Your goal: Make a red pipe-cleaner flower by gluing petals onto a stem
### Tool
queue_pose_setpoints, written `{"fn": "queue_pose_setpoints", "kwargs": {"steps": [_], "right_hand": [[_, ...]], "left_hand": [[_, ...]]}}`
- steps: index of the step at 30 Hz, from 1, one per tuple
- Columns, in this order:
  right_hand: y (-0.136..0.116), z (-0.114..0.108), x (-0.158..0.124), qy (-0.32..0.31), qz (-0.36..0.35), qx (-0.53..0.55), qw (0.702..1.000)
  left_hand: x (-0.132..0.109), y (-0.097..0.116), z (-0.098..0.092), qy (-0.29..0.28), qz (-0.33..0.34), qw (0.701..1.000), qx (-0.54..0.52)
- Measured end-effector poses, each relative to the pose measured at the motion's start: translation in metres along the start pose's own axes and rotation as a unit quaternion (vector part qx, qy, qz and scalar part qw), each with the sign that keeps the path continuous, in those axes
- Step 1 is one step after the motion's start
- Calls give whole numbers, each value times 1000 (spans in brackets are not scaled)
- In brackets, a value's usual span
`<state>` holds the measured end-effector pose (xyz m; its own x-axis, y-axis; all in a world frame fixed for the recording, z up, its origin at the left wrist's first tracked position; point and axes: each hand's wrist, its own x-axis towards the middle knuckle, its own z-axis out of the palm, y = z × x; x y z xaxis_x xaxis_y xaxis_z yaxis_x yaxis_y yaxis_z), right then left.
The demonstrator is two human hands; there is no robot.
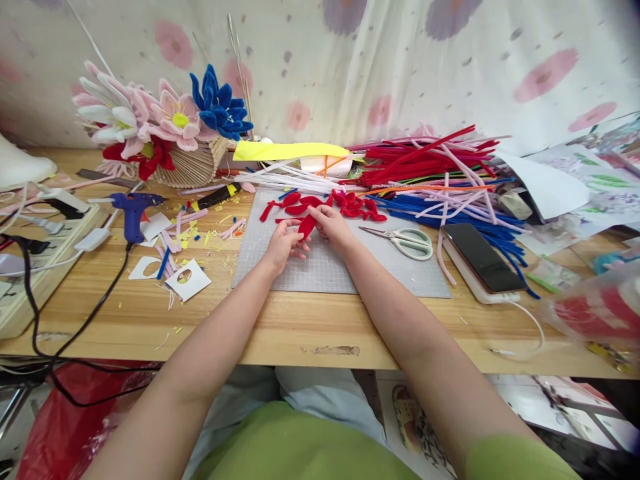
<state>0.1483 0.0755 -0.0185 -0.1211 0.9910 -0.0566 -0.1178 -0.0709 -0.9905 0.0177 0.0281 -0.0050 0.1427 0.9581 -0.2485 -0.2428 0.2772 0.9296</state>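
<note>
Between my two hands is a red fuzzy petal (pixel 307 227), bent from pipe cleaner. My left hand (pixel 286 245) grips its lower left side, with some fingers spread below. The fingers of my right hand (pixel 327 225) pinch its upper end. Both hands are above a grey cutting mat (pixel 320 277). Just behind them lie several more red petals (pixel 353 204) on the mat. Scissors with pale green handles (pixel 411 243) rest to the right of my right hand, blades toward it.
Bundles of red pipe cleaners (pixel 425 157) and blue pipe cleaners (pixel 450 210) lie behind right. A phone (pixel 481 257) sits on a white power bank. At left are a blue glue gun (pixel 131 213), a corded power strip (pixel 45 267), scraps and fuzzy flowers (pixel 175 117).
</note>
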Motion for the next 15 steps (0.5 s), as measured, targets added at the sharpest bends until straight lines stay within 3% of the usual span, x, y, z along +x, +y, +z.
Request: {"fn": "queue_pose_setpoints", "kwargs": {"steps": [5,12,15], "right_hand": [[1,1,-4,-90,-31,-5,995],[-3,-10,-6,-225,41,49,972],[-2,-8,-6,-248,40,75,965]], "left_hand": [[2,-1,1,33,7,999,34],[14,-8,-9,86,105,989,55],[15,-8,-11,105,121,986,48]]}}
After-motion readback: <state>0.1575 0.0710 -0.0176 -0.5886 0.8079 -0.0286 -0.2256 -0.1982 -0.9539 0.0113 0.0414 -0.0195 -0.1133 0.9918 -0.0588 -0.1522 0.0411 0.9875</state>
